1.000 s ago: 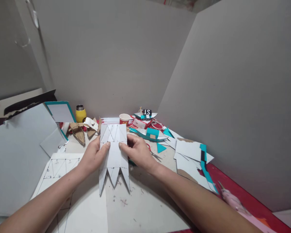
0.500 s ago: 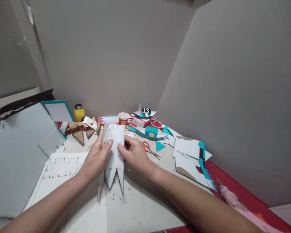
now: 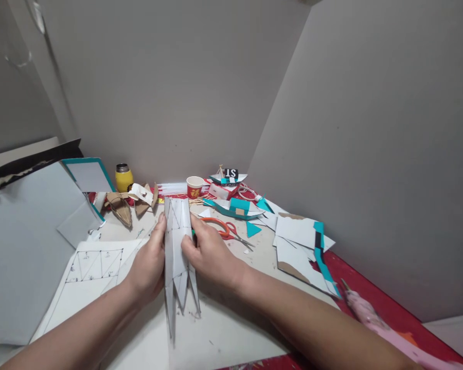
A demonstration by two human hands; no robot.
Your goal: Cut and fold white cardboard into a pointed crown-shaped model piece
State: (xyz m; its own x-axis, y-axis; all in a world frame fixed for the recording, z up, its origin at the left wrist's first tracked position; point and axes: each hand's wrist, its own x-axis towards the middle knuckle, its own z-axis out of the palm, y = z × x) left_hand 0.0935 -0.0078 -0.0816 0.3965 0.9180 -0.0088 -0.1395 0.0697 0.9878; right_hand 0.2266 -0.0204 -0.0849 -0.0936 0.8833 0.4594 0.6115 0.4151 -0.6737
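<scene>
- Since half a second ago, the white card (image 3: 177, 242) has folded narrower; the left hand (image 3: 148, 262) has slid its thumb edgeward.
- Left fingers grasp the card's nine-o'clock side.
- Right hand (image 3: 213, 254) grips its three-o'clock side.
- Card sits between both hands; red scissors (image 3: 241, 239) at three o'clock, cup (image 3: 195, 189) at one.

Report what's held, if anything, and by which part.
A folded white card piece with pointed flaps, held at its middle section: left hand along its left side, right hand at its right, thumb on the front face.
</scene>
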